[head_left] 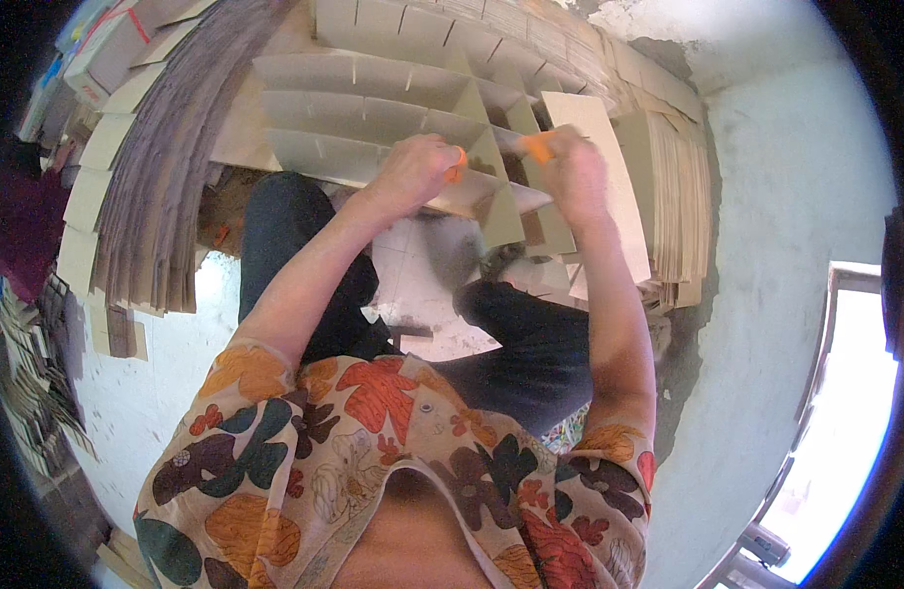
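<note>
Because both of your hands worked over the near part of the slotted cardboard lattice (pixel 339 110), that was where your forearms converged. Your left hand (pixel 405 179) was curled, knuckles up, above the nearest long strip (pixel 314 152), with an orange piece (pixel 457 165) at its finger ends; you may have been steadying the strip, though I couldn't tell whether the fingers gripped it. Your right hand (pixel 577 182) was bent inward over the short cross pieces (pixel 504 218), another orange piece (pixel 538 147) at its fingertips. Blur hid whether it pinched anything, so I couldn't tell its state either.

The long strips stood on edge, probably held upright by the cross pieces at the right, while open slots showed along their upper edges. Just beside your right hand, a plain tan panel (pixel 619 187) sat at a slant, perhaps for easy reach. Your dark-trousered legs (pixel 285 231) were parted, seemingly to bring you close to the lattice. Farther out, a left stack (pixel 152 196) and a right stack (pixel 683 196) of cardboard flanked it, likely kept within arm's reach.
</note>
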{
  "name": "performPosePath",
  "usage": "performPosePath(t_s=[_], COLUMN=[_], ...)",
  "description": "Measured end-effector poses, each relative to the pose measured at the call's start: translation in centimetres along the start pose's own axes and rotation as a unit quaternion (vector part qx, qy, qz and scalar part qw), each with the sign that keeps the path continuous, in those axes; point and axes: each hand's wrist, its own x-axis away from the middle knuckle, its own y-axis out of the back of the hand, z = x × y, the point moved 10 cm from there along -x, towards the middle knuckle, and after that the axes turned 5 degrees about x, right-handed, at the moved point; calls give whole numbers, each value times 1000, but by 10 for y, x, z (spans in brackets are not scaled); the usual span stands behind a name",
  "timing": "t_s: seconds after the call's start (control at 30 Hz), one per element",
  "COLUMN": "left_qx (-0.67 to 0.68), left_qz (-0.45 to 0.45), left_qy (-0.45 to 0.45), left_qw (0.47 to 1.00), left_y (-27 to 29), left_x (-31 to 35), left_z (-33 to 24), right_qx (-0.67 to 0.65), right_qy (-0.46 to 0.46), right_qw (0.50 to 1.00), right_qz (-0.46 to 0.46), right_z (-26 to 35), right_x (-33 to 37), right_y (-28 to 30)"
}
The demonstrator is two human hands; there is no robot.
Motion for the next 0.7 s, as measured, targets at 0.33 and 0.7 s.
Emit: performPosePath(t_s=[0.33, 0.7], left_qx=[12, -9], left_qz=[7, 0], left_qy=[9, 37], left_qw=[1000, 999], left_y=[2, 9], left_x=[0, 0], left_z=[-2, -1], right_qx=[-39, -392], right_qy=[-296, -457], right_qw=[945, 798], right_qz=[131, -3], right_z=[-223, -278], right_x=[79, 105], right_y=[-19, -28])
